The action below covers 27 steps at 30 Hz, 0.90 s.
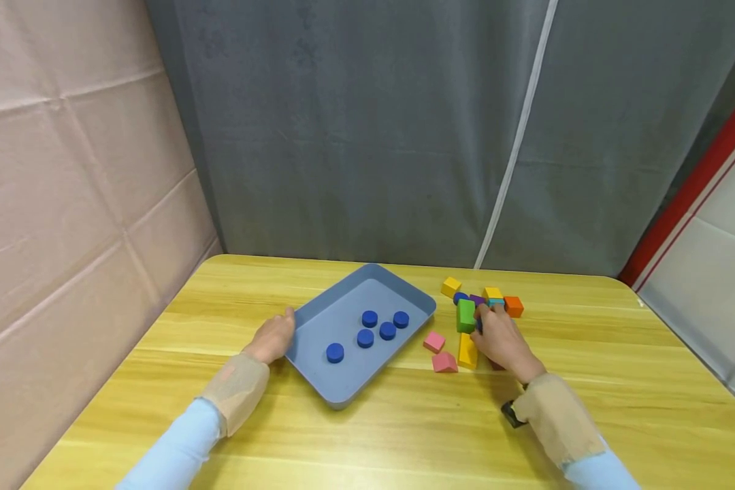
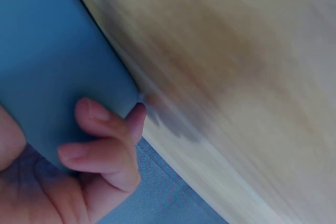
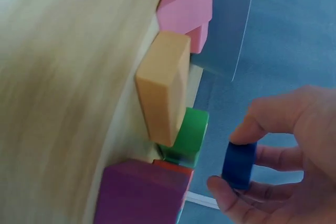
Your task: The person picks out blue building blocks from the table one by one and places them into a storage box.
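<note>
My left hand (image 1: 274, 337) grips the left edge of a blue-grey tray (image 1: 318, 299). In the left wrist view its curled fingers (image 2: 100, 156) lie against the tray's outer side. Several dark blue round blocks (image 1: 365, 338) lie flat in the tray. At the right, my right hand (image 1: 499, 340) is over a group of coloured blocks. The right wrist view shows it pinching a blue round block (image 3: 239, 165) between thumb and fingers, apart from the others. Close by are a green block (image 1: 465, 316), a yellow block (image 1: 467, 351) and a purple block (image 3: 139, 192).
Two pink blocks (image 1: 444, 362) lie between the tray and the yellow block. An orange block (image 1: 514, 306) and a yellow cube (image 1: 450, 286) sit farther back. The wooden table (image 1: 392, 442) ends at a grey curtain (image 1: 355, 136).
</note>
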Each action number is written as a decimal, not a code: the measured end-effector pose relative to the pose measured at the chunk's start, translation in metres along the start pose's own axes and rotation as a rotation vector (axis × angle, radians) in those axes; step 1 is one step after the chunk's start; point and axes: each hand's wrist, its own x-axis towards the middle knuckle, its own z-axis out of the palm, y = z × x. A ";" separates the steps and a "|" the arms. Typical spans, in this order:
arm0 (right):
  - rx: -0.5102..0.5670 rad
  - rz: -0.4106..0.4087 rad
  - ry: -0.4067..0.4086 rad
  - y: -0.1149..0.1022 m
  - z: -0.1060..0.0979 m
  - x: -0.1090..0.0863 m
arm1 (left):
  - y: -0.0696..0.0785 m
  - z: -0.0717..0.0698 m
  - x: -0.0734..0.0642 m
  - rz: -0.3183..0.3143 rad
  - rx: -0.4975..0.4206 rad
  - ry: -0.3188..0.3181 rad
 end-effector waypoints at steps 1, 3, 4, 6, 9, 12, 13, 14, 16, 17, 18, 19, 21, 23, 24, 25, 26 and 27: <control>0.004 0.000 0.009 -0.001 0.000 0.000 | 0.000 0.000 0.000 0.000 0.000 0.000; 0.011 -0.007 0.031 -0.003 -0.001 0.002 | 0.000 0.000 0.000 0.001 0.001 0.000; 0.015 -0.007 0.038 -0.005 -0.001 0.003 | 0.000 0.000 0.000 0.001 0.002 0.000; 0.023 -0.001 0.047 -0.008 -0.002 0.005 | 0.000 0.000 0.000 0.003 0.003 0.002; 0.033 0.014 0.048 -0.014 -0.004 0.008 | 0.000 0.000 0.000 0.002 0.004 0.002; 0.047 0.012 0.055 -0.021 -0.005 0.011 | 0.000 -0.001 0.000 -0.001 0.002 0.000; 0.049 0.008 0.060 -0.023 -0.006 0.013 | 0.000 -0.001 0.000 -0.001 0.001 0.000; 0.053 0.001 0.066 -0.025 -0.006 0.014 | 0.000 -0.001 0.001 -0.002 0.000 -0.001; 0.062 -0.014 0.078 -0.030 -0.006 0.015 | 0.000 0.000 0.001 -0.003 -0.002 -0.005; 0.063 -0.021 0.083 -0.033 -0.006 0.016 | 0.000 0.000 0.001 -0.003 -0.003 -0.006; 0.067 -0.026 0.087 -0.035 -0.006 0.017 | 0.000 0.000 0.001 -0.003 -0.003 -0.006; 0.071 -0.033 0.091 -0.037 -0.006 0.018 | 0.000 0.000 0.001 -0.002 -0.002 -0.008; 0.076 -0.051 0.106 -0.041 -0.005 0.020 | 0.000 0.000 0.001 -0.003 -0.001 -0.012; 0.086 -0.073 0.129 -0.044 -0.005 0.022 | 0.000 0.000 0.001 -0.003 0.000 -0.011; 0.094 -0.087 0.141 -0.046 -0.004 0.023 | 0.000 0.000 0.001 -0.002 0.002 -0.009; 0.103 -0.097 0.151 -0.049 -0.004 0.024 | 0.000 0.000 0.000 -0.003 0.003 -0.008; 0.115 -0.108 0.161 -0.051 -0.004 0.026 | 0.000 0.000 0.000 -0.004 0.003 -0.006; 0.124 -0.116 0.168 -0.054 -0.004 0.027 | 0.000 0.000 0.000 -0.003 0.004 -0.005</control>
